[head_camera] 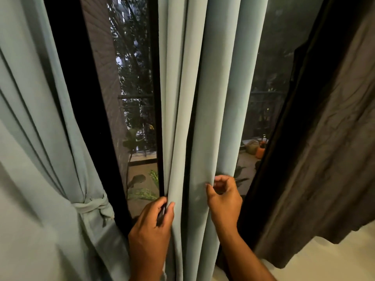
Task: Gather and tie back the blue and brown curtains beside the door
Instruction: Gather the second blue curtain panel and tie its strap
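The centre curtain panel hangs in vertical folds in front of the glass door, between two other panels. To its left, well apart, the left curtain panel is gathered and bound by a tie-back at its right edge. To the right, the right curtain hangs beside the door frame, its lower edge above the floor. The left hand grips the left edge of the centre panel; the right hand pinches a fold at its right side, slightly higher. Behind the glass stand potted plants at left and a railing at right.
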